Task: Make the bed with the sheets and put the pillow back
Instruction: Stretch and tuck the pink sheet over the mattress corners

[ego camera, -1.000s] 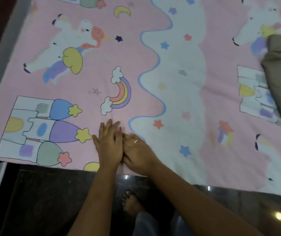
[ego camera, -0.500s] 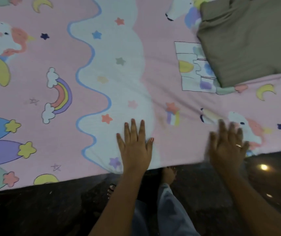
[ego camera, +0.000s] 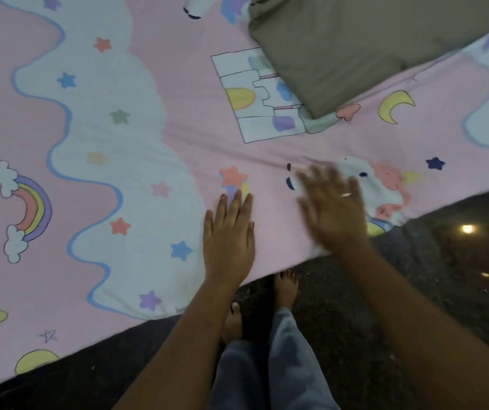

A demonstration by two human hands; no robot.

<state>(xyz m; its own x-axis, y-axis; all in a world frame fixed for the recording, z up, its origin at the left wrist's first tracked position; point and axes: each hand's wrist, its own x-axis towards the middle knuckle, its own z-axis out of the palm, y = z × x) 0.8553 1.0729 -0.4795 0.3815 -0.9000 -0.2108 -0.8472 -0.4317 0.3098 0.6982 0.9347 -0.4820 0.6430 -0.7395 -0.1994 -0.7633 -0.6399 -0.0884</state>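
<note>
Nearest: bare feet point(ego camera: 286, 288) and grey trousers point(ego camera: 267, 365) on a dark speckled floor point(ego camera: 429, 291), well on the near side of the castle print point(ego camera: 255, 96). A lamp glare point(ego camera: 467, 229) shows on the floor, near-right of the castle.

Pink patterned sheet point(ego camera: 119, 128) lies spread flat on the bed. Its near edge runs on a diagonal, low at left and high at right. There are shallow creases between the castle and the hands.

Left hand point(ego camera: 228, 244): palm down and flat on the sheet, at its near edge, straight nearward of the castle. Fingers straight and close together, tips aimed at the castle. It grips nothing.

Right hand point(ego camera: 333, 214): near-right of the castle, beside the left hand but not touching it. It is blurred. Palm down, fingers spread wide, ring point(ego camera: 346, 194) on one finger, nothing held. It overlaps the unicorn print point(ego camera: 379, 184). Cannot tell whether it actually contacts the cloth.

Pillow point(ego camera: 355, 45): olive-grey, lies on the sheet just far-right of the castle. Its near corner covers the castle's right side and points nearward. The visible long edge runs from that corner up to the right, roughly parallel to the sheet's near edge. The far part is cut off by the frame, so its full length is unknown.
</note>
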